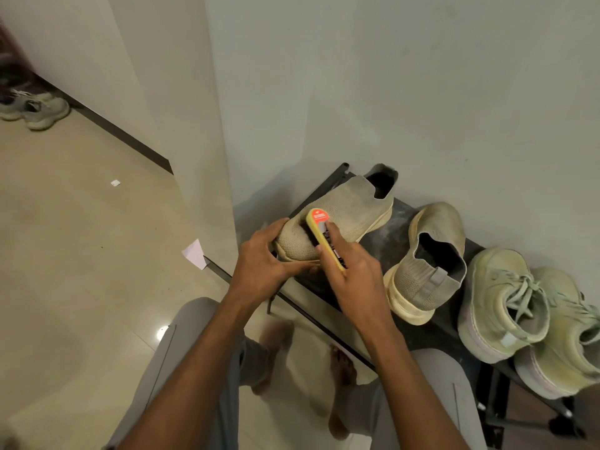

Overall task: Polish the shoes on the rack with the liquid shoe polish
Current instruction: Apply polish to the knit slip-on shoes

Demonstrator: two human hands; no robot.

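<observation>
A beige knit slip-on shoe [350, 206] lies on the black shoe rack [383, 245] by the wall. My left hand [263, 258] grips its toe end. My right hand [350, 274] is shut on a yellow shoe brush [319, 225] with a red label, pressed bristle-side against the shoe's upper near the toe. The matching slip-on [425, 267] stands to the right, heel toward me. No polish bottle is visible.
A pair of pale green lace-up sneakers [519, 306] sits at the rack's right end. Another pair of sneakers [35, 108] lies on the tiled floor far left. A folded white paper [194, 254] lies by the wall corner. My knees and bare feet are below the rack's front rail.
</observation>
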